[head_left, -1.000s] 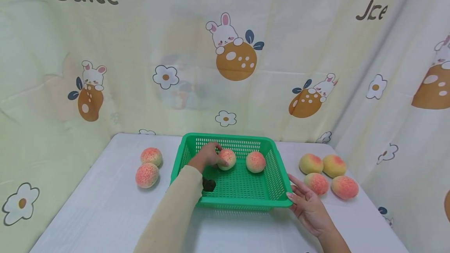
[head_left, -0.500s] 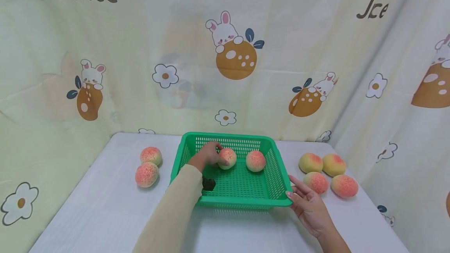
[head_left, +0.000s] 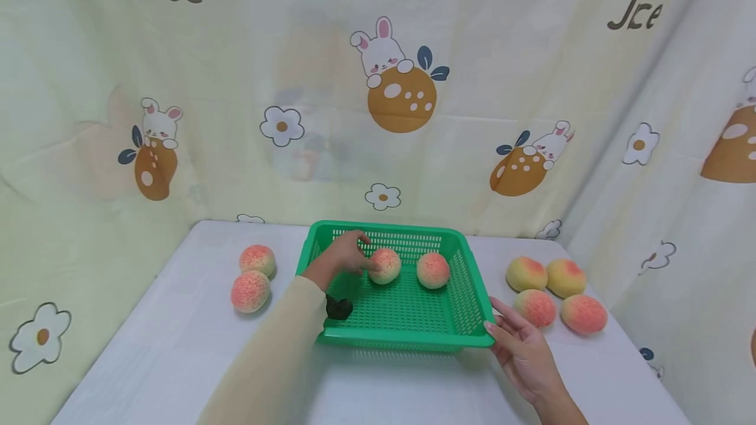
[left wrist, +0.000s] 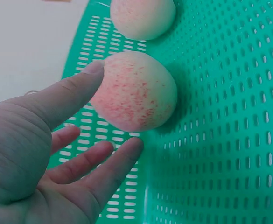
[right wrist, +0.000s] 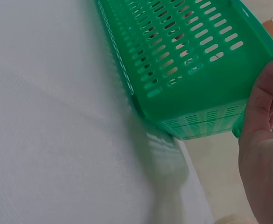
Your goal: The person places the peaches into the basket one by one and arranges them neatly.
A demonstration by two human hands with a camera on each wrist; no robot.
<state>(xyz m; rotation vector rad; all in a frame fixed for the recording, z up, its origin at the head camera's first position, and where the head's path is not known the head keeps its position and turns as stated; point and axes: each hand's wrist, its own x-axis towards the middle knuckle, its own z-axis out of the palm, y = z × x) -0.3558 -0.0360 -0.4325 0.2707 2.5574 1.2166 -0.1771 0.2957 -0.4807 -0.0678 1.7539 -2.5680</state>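
Observation:
A green plastic basket (head_left: 407, 341) with slotted walls stands in the middle of the table. Inside it, towards the back, lie two pink-and-cream peaches, a left one (head_left: 386, 266) and a right one (head_left: 434, 271). My left hand (head_left: 342, 256) reaches into the basket beside the left peach, fingers spread. In the left wrist view its thumb tip (left wrist: 95, 68) lies at that peach's edge, while the other fingers stand off from it. At the basket's near right corner, my right hand (head_left: 525, 353) grips the rim, thumb along the wall in the right wrist view.
Two more peaches (head_left: 251, 291) lie on the white table (head_left: 159, 340) left of the basket. To the right sits a group of several fruits, yellow ones (head_left: 526, 274) behind pinker ones (head_left: 583, 314). A printed curtain (head_left: 236, 71) hangs behind the table.
My left hand has loosened from the left peach and drawn slightly left, leaving it in the basket. The right hand keeps its grip on the rim. The head view has shifted slightly.

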